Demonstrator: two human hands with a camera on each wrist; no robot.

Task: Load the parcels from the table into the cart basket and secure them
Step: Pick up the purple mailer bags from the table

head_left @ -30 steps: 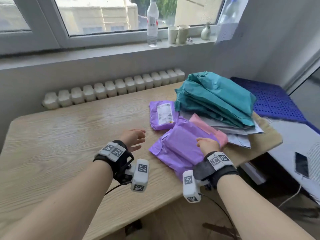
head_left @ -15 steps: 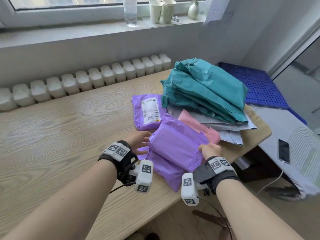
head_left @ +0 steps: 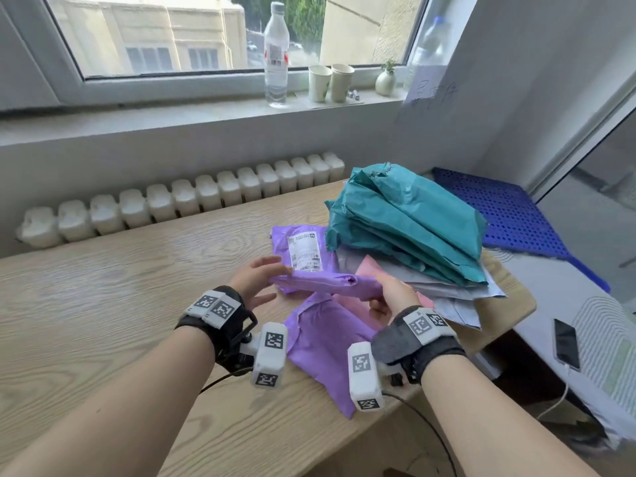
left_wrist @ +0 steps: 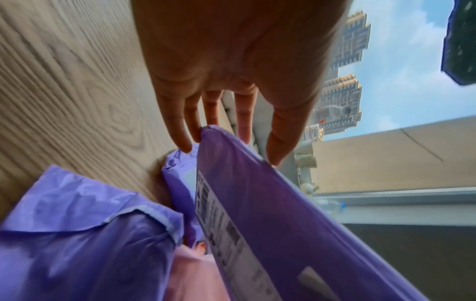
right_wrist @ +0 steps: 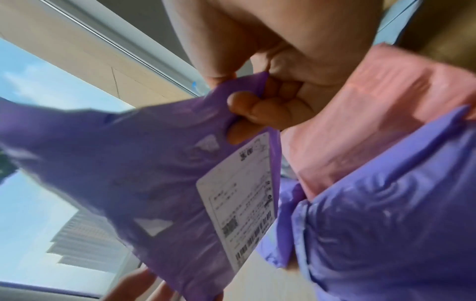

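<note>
I hold a flat purple parcel (head_left: 327,285) (left_wrist: 283,213) (right_wrist: 128,163) a little above the table, its white label (right_wrist: 244,193) facing down. My right hand (head_left: 392,297) (right_wrist: 270,101) pinches its right corner between thumb and curled fingers. With straight fingers, my left hand (head_left: 260,280) (left_wrist: 221,114) touches its left end. Under it a second purple parcel (head_left: 323,349) (left_wrist: 77,234) (right_wrist: 399,224) lies on the wooden table (head_left: 120,304), partly over a pink parcel (head_left: 368,270) (right_wrist: 360,122). A third purple parcel (head_left: 303,247) lies label up behind. No cart basket is in view for certain.
A stack of teal parcels (head_left: 406,222) sits on grey and white ones (head_left: 447,294) at the table's right end. A blue perforated panel (head_left: 499,208) lies beyond it. A phone (head_left: 566,342) lies on a surface at the right. A bottle (head_left: 276,53) and cups (head_left: 330,82) stand on the sill.
My right hand has lifted the top purple parcel off the one below. My left hand has risen to its left end. The view has tilted up toward the window.
</note>
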